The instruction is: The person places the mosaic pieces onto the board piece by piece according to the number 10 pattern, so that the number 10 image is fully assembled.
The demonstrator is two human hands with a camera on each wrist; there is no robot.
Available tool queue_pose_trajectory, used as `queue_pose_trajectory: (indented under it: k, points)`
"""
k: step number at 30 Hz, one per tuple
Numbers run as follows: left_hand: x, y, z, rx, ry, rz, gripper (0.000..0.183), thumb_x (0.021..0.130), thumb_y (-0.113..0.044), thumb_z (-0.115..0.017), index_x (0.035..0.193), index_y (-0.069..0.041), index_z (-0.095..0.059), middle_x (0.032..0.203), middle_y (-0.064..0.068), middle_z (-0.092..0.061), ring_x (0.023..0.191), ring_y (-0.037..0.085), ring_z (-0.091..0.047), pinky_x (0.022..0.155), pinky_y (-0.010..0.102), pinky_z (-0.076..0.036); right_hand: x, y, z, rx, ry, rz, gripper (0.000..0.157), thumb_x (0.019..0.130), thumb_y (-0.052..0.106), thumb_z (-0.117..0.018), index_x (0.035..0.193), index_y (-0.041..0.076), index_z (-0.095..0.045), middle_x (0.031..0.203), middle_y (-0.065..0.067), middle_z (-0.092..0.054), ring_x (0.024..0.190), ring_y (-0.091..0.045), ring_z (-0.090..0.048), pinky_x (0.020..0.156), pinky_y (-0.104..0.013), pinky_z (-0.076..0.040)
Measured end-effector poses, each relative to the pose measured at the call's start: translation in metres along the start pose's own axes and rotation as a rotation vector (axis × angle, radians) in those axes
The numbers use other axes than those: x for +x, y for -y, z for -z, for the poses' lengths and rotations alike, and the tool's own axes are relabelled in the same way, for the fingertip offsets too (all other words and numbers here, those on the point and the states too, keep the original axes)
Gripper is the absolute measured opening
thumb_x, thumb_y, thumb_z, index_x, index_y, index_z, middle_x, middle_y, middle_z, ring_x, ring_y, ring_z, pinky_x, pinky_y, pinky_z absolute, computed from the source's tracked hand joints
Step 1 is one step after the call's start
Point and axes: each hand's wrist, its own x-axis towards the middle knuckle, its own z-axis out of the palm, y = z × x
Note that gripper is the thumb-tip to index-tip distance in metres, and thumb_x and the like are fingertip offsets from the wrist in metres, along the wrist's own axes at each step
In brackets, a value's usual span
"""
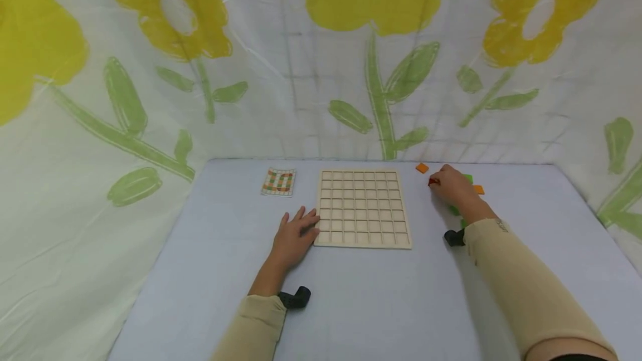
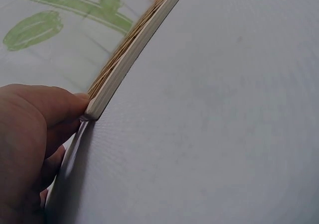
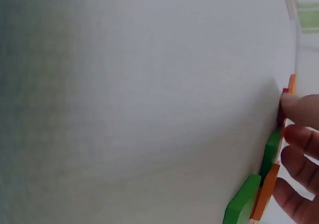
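Observation:
A pale wooden board (image 1: 363, 208) with a grid of square recesses lies on the white table. My left hand (image 1: 293, 241) rests at its left edge, fingers spread and fairly straight. The left wrist view shows the thumb (image 2: 75, 100) against a corner of the board. Right of the board, my right hand (image 1: 455, 187) pinches a small red tile (image 1: 433, 181), partly covered by the fingers. Under and beside this hand are green tiles (image 3: 244, 199) and orange tiles (image 3: 266, 191), some of them hidden by it.
A small card (image 1: 279, 182) printed with a coloured grid pattern lies left of the board. One orange tile (image 1: 422, 167) sits apart near the table's far edge. Behind the table (image 1: 371, 305) hangs a white cloth (image 1: 281, 99) with painted yellow flowers.

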Motion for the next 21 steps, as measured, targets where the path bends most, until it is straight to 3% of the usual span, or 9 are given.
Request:
queue_pose_trajectory:
  k: [4,10,16,21]
  points:
    - [-0.001,-0.001,-0.001,-0.005,-0.003,-0.004,0.038,0.096,-0.027,-0.064,0.132,-0.017,-0.064,0.146,-0.010,-0.050,0.148,0.017,-0.030,0.127,0.042,-0.003,0.001,-0.001,-0.001,0.097,-0.018,-0.039,0.019,0.096,0.015,-0.062,0.109,0.002,-0.065,0.111,-0.021,-0.054,0.099,-0.036,-0.054,0.083,-0.049,-0.049]
    - [-0.002,-0.001,-0.001,-0.007,-0.012,-0.009,0.037,0.096,-0.026,-0.064,0.131,-0.016,-0.064,0.146,-0.009,-0.051,0.148,0.017,-0.031,0.126,0.043,-0.004,0.005,0.014,-0.004,0.216,-0.063,-0.028,0.016,0.095,0.019,-0.065,0.108,0.009,-0.066,0.101,-0.013,-0.065,0.090,-0.030,-0.057,0.074,-0.039,-0.047]
    - [-0.001,-0.002,0.000,-0.009,-0.016,-0.006,0.037,0.096,-0.027,-0.064,0.132,-0.017,-0.064,0.146,-0.009,-0.051,0.148,0.017,-0.030,0.126,0.043,-0.003,0.018,0.048,-0.009,0.375,-0.077,-0.011,0.029,0.097,0.020,-0.062,0.124,0.009,-0.068,0.119,-0.018,-0.066,0.107,-0.033,-0.058,0.088,-0.045,-0.051]
    - [-0.002,-0.002,-0.001,-0.025,-0.012,0.007,0.037,0.096,-0.026,-0.064,0.131,-0.017,-0.065,0.146,-0.009,-0.051,0.148,0.017,-0.030,0.126,0.044,-0.003,0.027,0.068,-0.022,0.543,-0.020,-0.076,0.035,0.097,0.026,-0.063,0.128,0.010,-0.064,0.120,-0.016,-0.064,0.107,-0.030,-0.058,0.087,-0.040,-0.051]
